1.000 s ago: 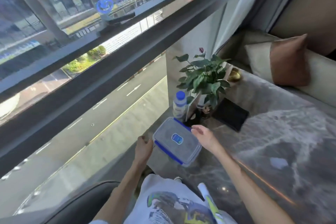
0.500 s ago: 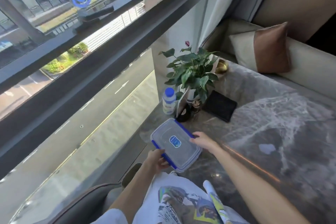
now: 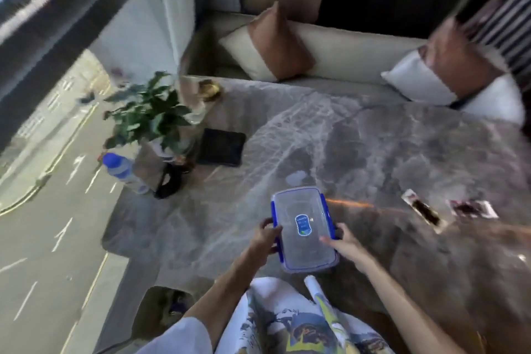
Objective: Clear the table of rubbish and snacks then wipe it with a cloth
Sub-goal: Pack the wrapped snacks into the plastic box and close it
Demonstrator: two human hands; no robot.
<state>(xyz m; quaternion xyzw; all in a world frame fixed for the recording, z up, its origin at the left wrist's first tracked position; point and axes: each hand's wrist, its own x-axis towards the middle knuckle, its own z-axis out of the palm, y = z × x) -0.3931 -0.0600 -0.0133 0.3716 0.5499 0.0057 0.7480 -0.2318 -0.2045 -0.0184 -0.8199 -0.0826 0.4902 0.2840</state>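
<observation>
**Two hands clamped on a lidded plastic box near the table's front edge**

Two bare hands are closed on a clear plastic box [image 3: 303,228] with a blue-trimmed lid and a blue oval label on top. The left hand [image 3: 265,238] is wrapped on the box's long side at 9 o'clock, and the right hand [image 3: 343,243] is curled on the opposite side at 3 o'clock, with one finger laid across the lid. Whether the box rests on the surface or is lifted just off it cannot be told.

The box is seen over the grey marbled table [image 3: 359,138], toward the table's 6 o'clock edge, just ahead of the person's printed shirt [image 3: 287,322].

At 3 o'clock from the box, well apart from it, two opened snack wrappers [image 3: 423,211] are seen lying flat on the table, the second [image 3: 471,208] just beside the first. A small pale patch [image 3: 297,178] is seen on the surface at 12 o'clock from the box; what it is cannot be told.

At about 10 o'clock, by the window, a potted plant [image 3: 149,118] is stood, with a blue-capped water bottle [image 3: 120,171] near its base and a dark flat pad [image 3: 221,146] at the plant's 3 o'clock. Two brown-and-cream cushions [image 3: 273,43] are propped on the bench beyond the table's far edge.
</observation>
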